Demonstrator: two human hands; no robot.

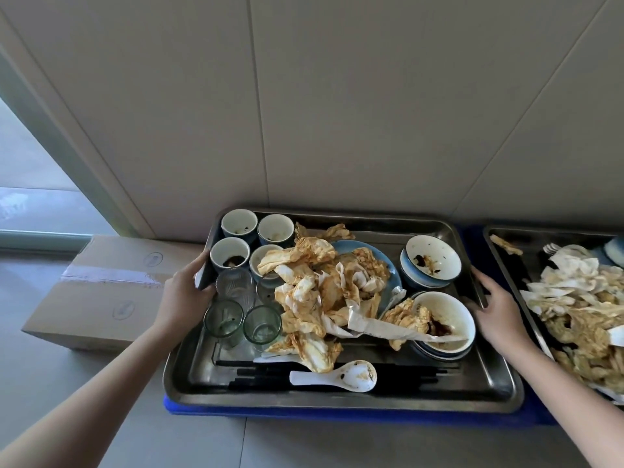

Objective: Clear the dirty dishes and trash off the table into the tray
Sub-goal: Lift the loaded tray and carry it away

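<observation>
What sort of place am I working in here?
Likely a restaurant or canteen clearing station: a steel tray of dirty bowls, cups and stained napkins, a second loaded tray beside it, a taped cardboard box to the left.

One head-worn wide-angle view, looking forward and down from close above the tray (pixel 337 398); wall (pixel 371 96) fills the far half; floor (pixel 50 383) at near left.

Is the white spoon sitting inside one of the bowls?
No, the white spoon lies flat on the bottom of the tray near its front edge, apart from the nearest bowl.
</observation>
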